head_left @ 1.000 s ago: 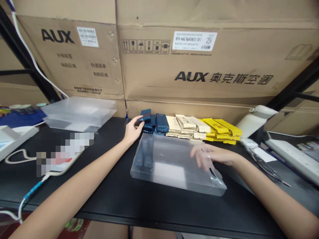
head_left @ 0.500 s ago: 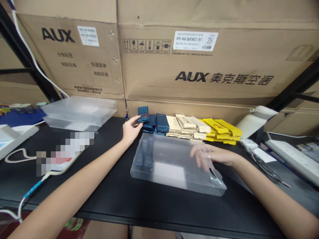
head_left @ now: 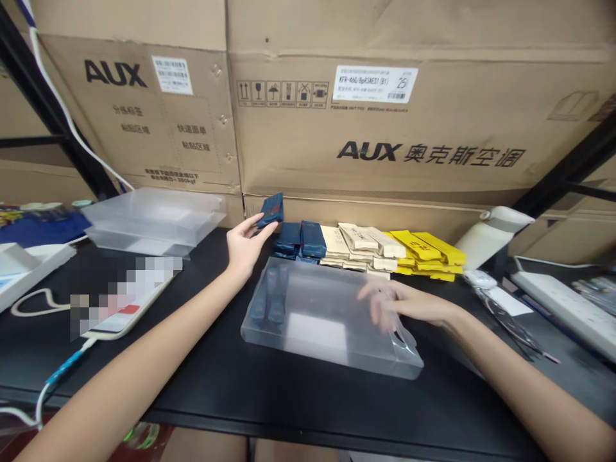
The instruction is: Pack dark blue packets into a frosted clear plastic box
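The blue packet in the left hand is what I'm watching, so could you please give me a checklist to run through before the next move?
1. Blue packet gripped by the left hand: ok.
2. Clear case lying flat on the black table: ok.
3. Right hand at the case's right end: ok.
4. Its fingers inside the case, not behind it: cannot tell through the hazy plastic.
5. Blue packet over the case: not ok; held beyond its far-left corner.
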`<action>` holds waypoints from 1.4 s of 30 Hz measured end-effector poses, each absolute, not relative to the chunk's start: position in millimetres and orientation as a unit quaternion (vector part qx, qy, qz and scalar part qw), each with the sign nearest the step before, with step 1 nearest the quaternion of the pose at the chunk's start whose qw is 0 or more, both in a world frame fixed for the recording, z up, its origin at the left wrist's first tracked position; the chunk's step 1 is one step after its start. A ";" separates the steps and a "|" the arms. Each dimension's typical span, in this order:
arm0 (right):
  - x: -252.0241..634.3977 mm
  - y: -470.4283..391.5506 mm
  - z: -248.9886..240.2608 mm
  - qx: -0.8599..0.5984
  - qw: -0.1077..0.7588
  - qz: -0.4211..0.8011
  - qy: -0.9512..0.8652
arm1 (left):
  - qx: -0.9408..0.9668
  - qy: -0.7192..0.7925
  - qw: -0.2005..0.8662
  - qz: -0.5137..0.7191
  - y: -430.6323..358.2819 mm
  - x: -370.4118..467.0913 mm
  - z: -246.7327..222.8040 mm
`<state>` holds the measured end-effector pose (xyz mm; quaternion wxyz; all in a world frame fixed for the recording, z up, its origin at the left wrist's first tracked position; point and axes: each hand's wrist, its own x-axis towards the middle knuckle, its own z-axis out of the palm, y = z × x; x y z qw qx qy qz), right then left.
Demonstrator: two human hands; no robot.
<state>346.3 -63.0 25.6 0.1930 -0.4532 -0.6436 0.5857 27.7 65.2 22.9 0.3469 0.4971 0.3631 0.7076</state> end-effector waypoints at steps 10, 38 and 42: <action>340.0 -66.1 27.8 -0.404 0.189 0.631 -0.635 | 0.699 0.262 0.483 0.458 0.8 49.5 53.2; 312.1 -72.5 12.4 -0.431 0.499 0.128 -0.741 | 0.809 0.159 0.522 0.220 2.5 44.5 47.9; 306.7 -73.7 14.3 -0.424 0.522 0.148 -0.725 | 0.811 0.152 0.524 0.211 3.1 44.8 48.5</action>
